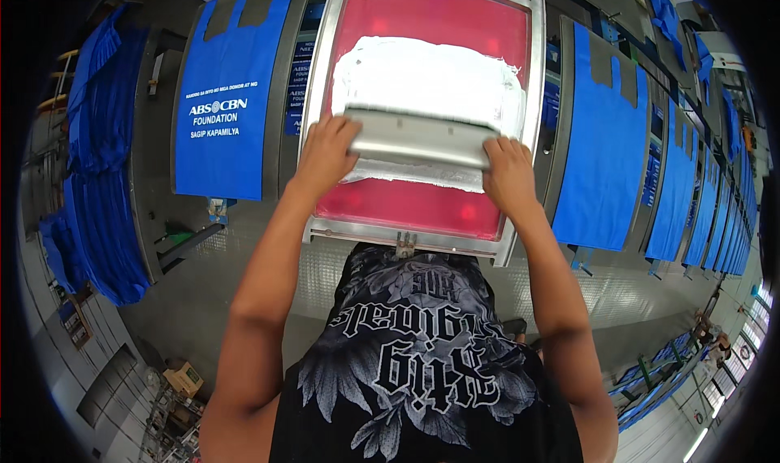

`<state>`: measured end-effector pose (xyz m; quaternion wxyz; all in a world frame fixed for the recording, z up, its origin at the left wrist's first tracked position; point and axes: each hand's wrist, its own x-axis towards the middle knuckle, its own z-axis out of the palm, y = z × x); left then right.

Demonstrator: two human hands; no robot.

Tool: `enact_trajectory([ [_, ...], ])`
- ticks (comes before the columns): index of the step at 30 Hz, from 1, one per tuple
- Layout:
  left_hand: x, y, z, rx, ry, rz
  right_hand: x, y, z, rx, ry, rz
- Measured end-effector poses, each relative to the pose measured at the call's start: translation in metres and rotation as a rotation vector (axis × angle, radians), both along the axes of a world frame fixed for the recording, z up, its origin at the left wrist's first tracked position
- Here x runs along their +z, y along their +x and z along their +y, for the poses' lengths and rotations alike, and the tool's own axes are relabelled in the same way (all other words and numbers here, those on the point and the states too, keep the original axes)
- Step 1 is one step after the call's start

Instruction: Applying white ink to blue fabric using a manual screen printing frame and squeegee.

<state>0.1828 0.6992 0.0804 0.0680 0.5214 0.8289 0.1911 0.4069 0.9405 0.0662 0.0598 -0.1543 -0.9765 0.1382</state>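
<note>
A wide metal squeegee (pixel 418 140) lies across a screen-printing frame (pixel 534 73) in front of me. My left hand (pixel 327 153) grips its left end, and my right hand (pixel 510 169) grips the right end. Both hands have their fingers curled over the top edge. White ink (pixel 426 75) is spread thickly over the pink screen mesh (pixel 406 211) beyond the squeegee, with a thinner smeared band on the near side. The squeegee's lower edge, against the mesh, is hidden from view.
A printed blue fabric bag piece (pixel 219 138) lies on a board to the left. To the right, a plain blue bag piece (pixel 603 154) heads a long row of similar ones. Blue fabric pieces (pixel 101 179) hang stacked at far left. A cardboard box (pixel 184 378) sits lower left.
</note>
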Motion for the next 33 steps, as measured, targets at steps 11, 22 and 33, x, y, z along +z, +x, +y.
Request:
enact_trajectory([
  [11,-0.008,-0.009,0.018,0.07,-0.006,-0.001,-0.009,-0.009,0.02,-0.059,-0.031,-0.008],
  [22,0.016,0.04,-0.041,0.011,-0.047,-0.104,0.028,0.046,-0.038,-0.046,-0.178,-0.197],
  [33,0.04,-0.073,0.083,0.11,-0.177,-0.138,0.042,-0.073,0.072,-0.059,-0.025,-0.191],
])
